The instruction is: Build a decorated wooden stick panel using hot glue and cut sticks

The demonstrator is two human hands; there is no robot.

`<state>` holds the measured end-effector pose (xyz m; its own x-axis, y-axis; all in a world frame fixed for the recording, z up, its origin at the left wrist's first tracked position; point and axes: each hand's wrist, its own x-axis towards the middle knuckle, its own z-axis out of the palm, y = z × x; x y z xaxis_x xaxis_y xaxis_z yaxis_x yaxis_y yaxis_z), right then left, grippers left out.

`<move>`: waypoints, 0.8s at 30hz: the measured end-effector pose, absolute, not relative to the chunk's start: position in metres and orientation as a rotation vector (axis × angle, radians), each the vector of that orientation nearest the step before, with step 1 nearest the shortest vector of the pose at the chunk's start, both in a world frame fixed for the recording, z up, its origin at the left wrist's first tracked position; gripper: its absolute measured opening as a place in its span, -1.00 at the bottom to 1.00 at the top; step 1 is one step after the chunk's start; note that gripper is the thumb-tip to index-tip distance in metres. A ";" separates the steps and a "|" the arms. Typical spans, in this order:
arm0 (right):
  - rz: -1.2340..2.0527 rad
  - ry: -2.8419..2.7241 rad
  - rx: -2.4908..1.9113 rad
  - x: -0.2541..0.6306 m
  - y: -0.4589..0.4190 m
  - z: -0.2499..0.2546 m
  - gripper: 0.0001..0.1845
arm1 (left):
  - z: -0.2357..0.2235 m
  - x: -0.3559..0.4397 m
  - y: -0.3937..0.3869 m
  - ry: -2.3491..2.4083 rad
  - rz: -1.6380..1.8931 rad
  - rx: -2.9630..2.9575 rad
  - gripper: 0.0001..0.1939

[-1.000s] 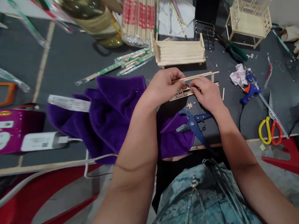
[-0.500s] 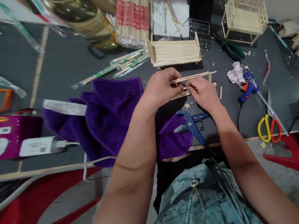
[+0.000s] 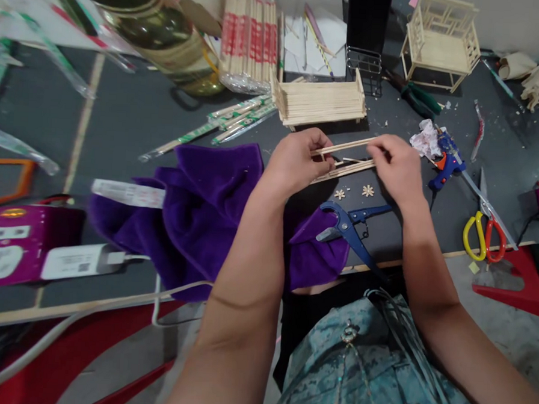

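Between my two hands is a small wooden stick frame [image 3: 351, 145], long and narrow with parallel rails. The fingers of my left hand [image 3: 299, 158] close on its left end. At the other end, my right hand [image 3: 395, 166] grips the frame with thumb and fingers, hiding that end. Two small star-shaped wooden pieces, one a flower shape [image 3: 368, 190], lie on the table just below the frame. Closer to my body, a blue-handled cutter [image 3: 352, 230] rests partly on a purple cloth [image 3: 206, 211]. A miniature stick bench [image 3: 320, 102] stands just beyond my hands.
On the right are a blue glue gun [image 3: 447, 166], scissors [image 3: 485, 228] and green-handled pliers [image 3: 422, 101]. A miniature stick chair [image 3: 441, 48] stands behind them. Packs of chopsticks [image 3: 249, 41] and a large bottle [image 3: 169, 46] stand at the back. A purple power box [image 3: 14, 243] sits at left.
My right hand has moved right along the stick frame to its far end, uncovering the middle and a second star-shaped piece on the table. My left hand keeps its hold.
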<state>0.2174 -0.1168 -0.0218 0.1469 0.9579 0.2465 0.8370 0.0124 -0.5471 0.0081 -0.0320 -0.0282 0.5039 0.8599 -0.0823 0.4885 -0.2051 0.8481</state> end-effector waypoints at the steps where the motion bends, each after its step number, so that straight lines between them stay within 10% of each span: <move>1: 0.224 -1.647 -1.939 0.227 -0.121 -0.018 -0.80 | -0.027 0.008 -0.032 1.122 0.517 1.858 -0.77; 24: 0.146 -1.428 -2.467 0.261 -0.152 -0.010 -0.75 | -0.033 0.010 -0.025 1.105 0.526 1.985 -0.82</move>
<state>0.2606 -0.1522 -0.0098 0.5047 0.8615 0.0556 0.8325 -0.4686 -0.2955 0.0098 -0.0249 -0.0329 0.5343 0.8451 -0.0186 0.5182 -0.3100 0.7971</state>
